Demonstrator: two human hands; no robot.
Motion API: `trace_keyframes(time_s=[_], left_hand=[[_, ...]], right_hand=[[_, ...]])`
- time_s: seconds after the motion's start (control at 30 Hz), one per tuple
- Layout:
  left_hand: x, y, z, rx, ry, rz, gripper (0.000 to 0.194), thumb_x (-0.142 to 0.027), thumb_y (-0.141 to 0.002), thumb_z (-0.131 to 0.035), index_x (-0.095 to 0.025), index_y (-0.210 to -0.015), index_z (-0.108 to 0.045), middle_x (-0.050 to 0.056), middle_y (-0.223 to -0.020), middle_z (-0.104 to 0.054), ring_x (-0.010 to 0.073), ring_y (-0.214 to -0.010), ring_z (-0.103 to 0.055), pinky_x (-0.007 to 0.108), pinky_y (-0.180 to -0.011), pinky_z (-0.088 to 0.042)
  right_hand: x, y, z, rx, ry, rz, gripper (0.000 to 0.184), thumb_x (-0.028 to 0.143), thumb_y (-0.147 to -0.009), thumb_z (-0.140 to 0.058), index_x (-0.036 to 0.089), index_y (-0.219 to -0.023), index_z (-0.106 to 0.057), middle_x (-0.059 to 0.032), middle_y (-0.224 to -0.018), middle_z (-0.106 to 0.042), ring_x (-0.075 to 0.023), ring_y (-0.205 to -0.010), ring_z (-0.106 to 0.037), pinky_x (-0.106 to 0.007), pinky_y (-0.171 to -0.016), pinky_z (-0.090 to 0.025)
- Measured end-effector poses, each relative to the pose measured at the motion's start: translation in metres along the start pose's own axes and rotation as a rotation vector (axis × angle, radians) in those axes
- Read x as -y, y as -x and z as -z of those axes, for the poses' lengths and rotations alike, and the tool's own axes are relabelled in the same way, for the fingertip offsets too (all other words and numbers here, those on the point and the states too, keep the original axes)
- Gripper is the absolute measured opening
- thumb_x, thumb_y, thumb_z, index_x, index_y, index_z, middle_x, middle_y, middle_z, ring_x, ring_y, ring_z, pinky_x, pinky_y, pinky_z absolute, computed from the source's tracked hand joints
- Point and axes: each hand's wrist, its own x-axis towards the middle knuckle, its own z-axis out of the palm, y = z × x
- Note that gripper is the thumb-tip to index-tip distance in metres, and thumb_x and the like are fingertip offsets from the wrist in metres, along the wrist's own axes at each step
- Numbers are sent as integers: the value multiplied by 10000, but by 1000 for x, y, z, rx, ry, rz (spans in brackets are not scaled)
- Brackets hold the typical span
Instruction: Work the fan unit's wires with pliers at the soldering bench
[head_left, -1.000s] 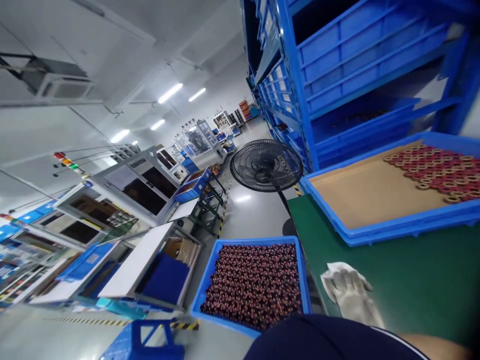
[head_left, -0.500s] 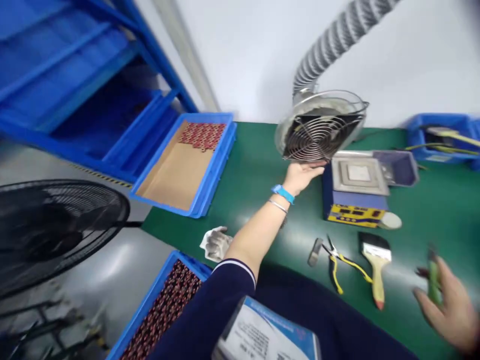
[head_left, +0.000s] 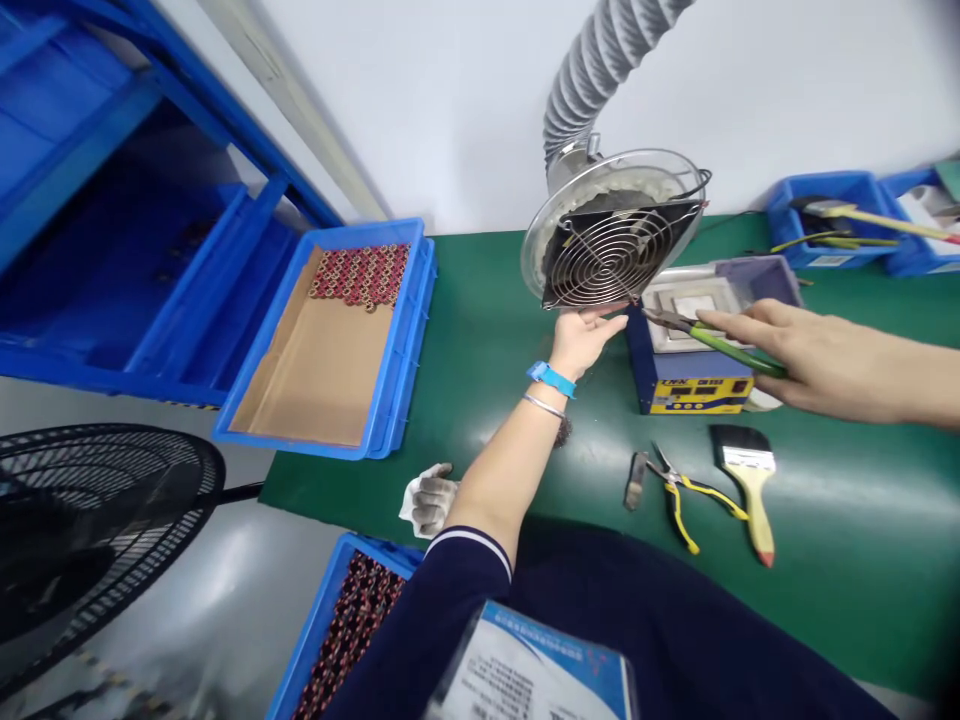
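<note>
My left hand [head_left: 581,340] reaches up to the lower edge of a square fan with a wire guard [head_left: 604,270]. Its thumb points right; the other fingertips are hidden behind the fan, so I cannot tell whether they grip it. My right hand [head_left: 802,355] is closed round green-handled pliers [head_left: 724,347], their jaws pointing left over the rim of a metal-topped blue and yellow machine [head_left: 697,393]. Between the jaws and the fan's lower right corner is a small reddish thing [head_left: 635,301], too small to make out.
A ribbed duct [head_left: 600,65] carries the fan. On the green table [head_left: 480,350] are yellow-handled pliers [head_left: 679,487], a brush [head_left: 754,490], a glove [head_left: 431,500] and a blue tray [head_left: 382,400] of small rings. Blue bins [head_left: 825,245] stand at back right; a black floor fan [head_left: 112,540] stands left.
My right hand has moved up and left with the green-handled pliers, from the table's front right to beside the fan. My left hand stays at the fan's lower edge. The view has shifted slightly.
</note>
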Motion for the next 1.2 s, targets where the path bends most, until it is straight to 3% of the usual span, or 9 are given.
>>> trace_keyframes(time_s=[0.13, 0.27, 0.47, 0.77, 0.87, 1.07, 1.2], left_hand=[[2, 0, 2, 6, 5, 7, 286, -86, -633, -777, -121, -907, -706, 75, -942, -754, 183, -915, -695, 368, -928, -530], [3, -1, 3, -1, 31, 29, 295, -83, -624, -783, -127, -906, -706, 68, -939, -755, 169, -896, -693, 353, -923, -533], [3, -1, 5, -11, 25, 51, 310, -84, -622, -785, -126, -920, -708, 73, -959, -754, 174, -908, -686, 364, -916, -532], [1, 0, 4, -13, 6, 75, 337, -68, -641, -777, -116, -969, -715, 107, -1038, -743, 230, -1030, -682, 434, -995, -506], [0, 1, 4, -14, 3, 77, 330, -70, -633, -783, -128, -951, -716, 85, -1013, -747, 223, -1044, -674, 431, -1008, -502], [1, 0, 5, -11, 12, 79, 316, -97, -619, -796, -141, -921, -715, 65, -984, -749, 213, -1021, -668, 422, -975, -522], [1, 1, 3, -5, 13, 60, 306, -78, -626, -783, -133, -918, -708, 65, -970, -747, 203, -998, -674, 413, -968, -522]], right_hand=[[1, -13, 18, 66, 15, 27, 792, 401, -754, -418, 170, -1509, -358, -159, -1118, -495, -292, -1016, -553, -446, -904, -508], [8, -23, 29, 137, 48, -7, 774, 427, -765, -377, 172, -1495, -396, -165, -1136, -491, -291, -990, -548, -452, -874, -509], [19, -24, 38, 143, 105, -45, 720, 495, -788, -321, 180, -1419, -468, -159, -1063, -493, -307, -985, -540, -483, -865, -508], [10, -24, 29, 79, 62, 30, 702, 483, -801, -374, 156, -1411, -487, -177, -1047, -525, -303, -941, -537, -453, -826, -499], [9, -23, 29, 77, 84, 12, 742, 504, -798, -373, 163, -1451, -455, -170, -1005, -519, -301, -921, -544, -426, -764, -497], [7, -22, 27, 78, 85, -6, 749, 513, -806, -367, 170, -1467, -445, -170, -1055, -516, -289, -930, -544, -431, -818, -492], [2, -26, 20, 22, 76, 38, 771, 498, -795, -390, 154, -1484, -430, -146, -963, -513, -268, -887, -544, -402, -832, -480]])
